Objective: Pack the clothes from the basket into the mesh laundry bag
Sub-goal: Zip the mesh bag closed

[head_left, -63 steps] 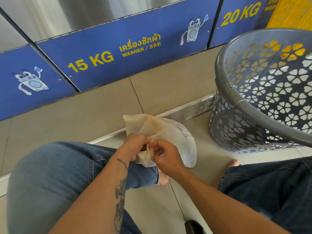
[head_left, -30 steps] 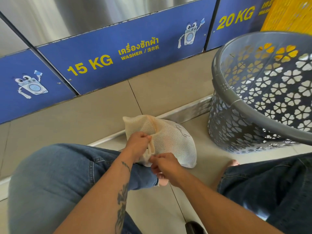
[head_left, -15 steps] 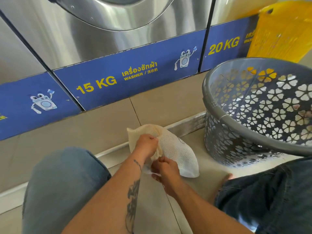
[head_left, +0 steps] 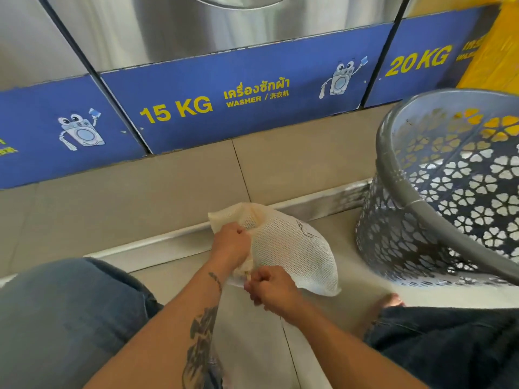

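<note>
We see the washers (head_left: 213, 37) filling the top of the view, steel fronts above a blue band (head_left: 238, 108) marked "15 KG" and, further right, "20 KG". Below them runs a tan tiled step, and then the pale tiled floor (head_left: 252, 341) where we crouch, one knee in lighter jeans (head_left: 64, 318) at the left and the other in darker jeans (head_left: 449, 346) at the right. The grey basket (head_left: 393, 153) with flower-shaped cut-outs stands tipped toward us at the right; no clothes show in the part of its inside that we can see. A yellow object (head_left: 494, 51) sits behind it at the upper right corner. The cream mesh laundry bag (head_left: 292, 248) lies on the floor between our knees, bulging and full, just left of the basket and apart from it. Our left hand (head_left: 230, 245) is closed around the gathered neck of the bag. Our right hand (head_left: 269, 287) is closed just below it, pinching what looks like the drawstring at the bag's mouth. A tattoo (head_left: 202, 332) marks the left forearm.
</note>
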A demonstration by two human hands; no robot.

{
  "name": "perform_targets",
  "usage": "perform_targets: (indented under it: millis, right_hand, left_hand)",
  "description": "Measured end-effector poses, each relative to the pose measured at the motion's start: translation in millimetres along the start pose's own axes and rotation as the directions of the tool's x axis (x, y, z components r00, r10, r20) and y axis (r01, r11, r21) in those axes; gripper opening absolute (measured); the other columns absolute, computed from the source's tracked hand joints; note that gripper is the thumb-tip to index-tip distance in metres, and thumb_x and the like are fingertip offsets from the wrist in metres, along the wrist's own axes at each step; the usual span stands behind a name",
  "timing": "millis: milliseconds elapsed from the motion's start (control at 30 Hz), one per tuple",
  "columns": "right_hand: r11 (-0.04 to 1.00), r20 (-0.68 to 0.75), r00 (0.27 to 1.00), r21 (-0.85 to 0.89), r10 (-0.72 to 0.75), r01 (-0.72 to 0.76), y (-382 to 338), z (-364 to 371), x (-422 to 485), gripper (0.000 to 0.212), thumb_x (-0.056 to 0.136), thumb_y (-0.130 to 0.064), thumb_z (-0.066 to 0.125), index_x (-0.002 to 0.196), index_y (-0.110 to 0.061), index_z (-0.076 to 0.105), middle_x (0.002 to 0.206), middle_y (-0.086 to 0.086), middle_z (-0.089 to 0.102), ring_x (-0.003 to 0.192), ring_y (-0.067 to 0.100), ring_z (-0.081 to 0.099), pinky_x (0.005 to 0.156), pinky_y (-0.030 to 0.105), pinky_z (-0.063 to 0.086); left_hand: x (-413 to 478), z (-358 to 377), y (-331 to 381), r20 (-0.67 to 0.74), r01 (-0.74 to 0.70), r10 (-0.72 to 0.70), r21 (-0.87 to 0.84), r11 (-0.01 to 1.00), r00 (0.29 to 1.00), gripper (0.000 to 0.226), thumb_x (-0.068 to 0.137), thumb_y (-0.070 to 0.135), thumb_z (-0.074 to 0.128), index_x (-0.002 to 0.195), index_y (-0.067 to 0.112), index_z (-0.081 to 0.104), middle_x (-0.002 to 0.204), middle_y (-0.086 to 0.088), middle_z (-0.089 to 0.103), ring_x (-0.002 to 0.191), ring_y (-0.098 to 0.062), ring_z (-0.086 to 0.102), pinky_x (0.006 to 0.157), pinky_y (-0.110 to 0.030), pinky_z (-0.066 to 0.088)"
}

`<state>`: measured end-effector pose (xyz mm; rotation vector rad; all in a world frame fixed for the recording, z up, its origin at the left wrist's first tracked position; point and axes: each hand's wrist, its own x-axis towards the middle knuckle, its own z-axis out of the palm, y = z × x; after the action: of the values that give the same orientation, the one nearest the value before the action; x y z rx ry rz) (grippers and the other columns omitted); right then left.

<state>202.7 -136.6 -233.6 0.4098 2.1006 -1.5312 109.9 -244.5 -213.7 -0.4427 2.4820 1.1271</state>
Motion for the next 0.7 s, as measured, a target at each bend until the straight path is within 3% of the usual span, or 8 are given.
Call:
perform_targets:
  millis: [67, 133, 200, 333, 467, 533, 633, 700]
  right_hand:
    - [0.978, -0.096, 0.992, -0.197, -0.087, 0.067, -1.3, -19.1, 12.3, 0.016, 0.087, -0.020, 0.070, 0.072, -0.013, 0.068, 0.066, -0.010, 0.064, 0.059, 0.007, 0.058, 0.055, 0.025, 0.048]
    - [0.984, -0.353, 0.927, -0.166, -0.122, 0.066, 3.0, -44.6, 25.7, 0.002, 0.087, -0.025, 0.071, 0.086, -0.024, 0.069, 0.082, -0.010, 0.066, 0.079, 0.013, 0.064, 0.069, 0.033, 0.055]
    - [0.982, -0.487, 0.870, -0.190, -0.081, -0.014, 13.1, -66.5, 39.9, 0.037, 0.085, -0.034, 0.074, 0.119, -0.031, 0.061, 0.120, 0.002, 0.059, 0.114, 0.025, 0.057, 0.092, 0.041, 0.051]
    - [0.989, -0.271, 0.954, -0.038, 0.130, -0.145, 37.1, -95.5, 63.8, 0.093, 0.075, -0.052, 0.081, 0.152, -0.044, 0.028, 0.158, 0.006, 0.026, 0.141, 0.034, 0.035, 0.112, 0.056, 0.037]
    - [0.960, 0.007, 0.988, 0.235, 0.155, -0.153, 56.9, -79.8, 73.4, 0.099, 0.066, -0.044, 0.087, 0.149, -0.043, 0.032, 0.141, -0.004, 0.060, 0.120, 0.022, 0.061, 0.103, 0.056, 0.046]
    - [0.958, 0.010, 0.986, 0.236, 0.164, -0.162, 66.5, -65.7, 73.3, 0.104, 0.066, -0.033, 0.091, 0.150, -0.043, 0.029, 0.132, -0.001, 0.066, 0.117, 0.026, 0.064, 0.099, 0.053, 0.050]
    - [0.960, -0.012, 0.988, 0.238, 0.156, -0.149, 75.2, -50.0, 60.9, 0.104, 0.066, -0.019, 0.093, 0.146, -0.044, 0.031, 0.127, -0.003, 0.066, 0.111, 0.020, 0.066, 0.080, 0.035, 0.056]
    - [0.976, -0.054, 0.988, 0.170, 0.145, -0.134, 75.6, -41.3, 47.2, 0.096, 0.067, -0.027, 0.092, 0.141, -0.047, 0.035, 0.121, -0.011, 0.068, 0.105, 0.015, 0.067, 0.083, 0.036, 0.055]
  left_hand:
    - [-0.9, -12.2, -13.5, -0.008, 0.098, -0.097, 0.096, 0.991, 0.995, 0.018, 0.085, 0.013, 0.047, 0.093, 0.016, 0.062, 0.077, -0.003, 0.064, 0.058, -0.017, 0.058, 0.049, -0.026, 0.042]
    - [6.3, -22.1, -27.7, -0.025, 0.143, -0.141, 0.122, 0.982, 0.990, 0.026, 0.086, 0.018, 0.048, 0.110, 0.016, 0.059, 0.095, -0.007, 0.066, 0.075, -0.023, 0.064, 0.059, -0.031, 0.050]
    - [18.3, -27.3, -42.6, -0.024, 0.121, -0.121, 0.003, 0.993, 0.992, 0.044, 0.083, 0.035, 0.055, 0.127, 0.026, 0.050, 0.129, -0.010, 0.055, 0.107, -0.030, 0.059, 0.088, -0.043, 0.052]
    - [24.0, -19.3, -57.6, 0.213, 0.198, -0.204, 0.050, 0.979, 0.956, 0.106, 0.067, 0.067, 0.068, 0.146, 0.057, -0.002, 0.162, -0.005, -0.016, 0.147, -0.040, 0.012, 0.116, -0.054, 0.022]
    - [12.4, -1.4, -78.4, 0.125, 0.285, -0.292, 0.068, 0.956, 0.948, 0.127, 0.059, 0.069, 0.076, 0.143, 0.055, -0.019, 0.151, -0.004, -0.043, 0.146, -0.043, -0.010, 0.116, -0.056, 0.010]
    - [1.8, 11.0, -98.2, 0.110, 0.334, -0.333, 0.007, 0.942, 0.936, 0.128, 0.056, 0.071, 0.076, 0.139, 0.060, -0.021, 0.155, -0.003, -0.036, 0.146, -0.045, 0.000, 0.115, -0.061, 0.016]
    - [-15.0, 19.0, -114.0, 0.273, 0.391, -0.326, -0.231, 0.891, 0.905, 0.129, 0.049, 0.063, 0.084, 0.132, 0.071, -0.015, 0.153, -0.010, 0.030, 0.120, -0.037, 0.052, 0.100, -0.057, 0.044]
    - [-21.8, 14.0, -108.9, 0.295, 0.350, -0.259, -0.318, 0.881, 0.920, 0.125, 0.056, 0.053, 0.086, 0.137, 0.068, -0.008, 0.133, -0.001, 0.053, 0.101, -0.026, 0.061, 0.088, -0.046, 0.054]
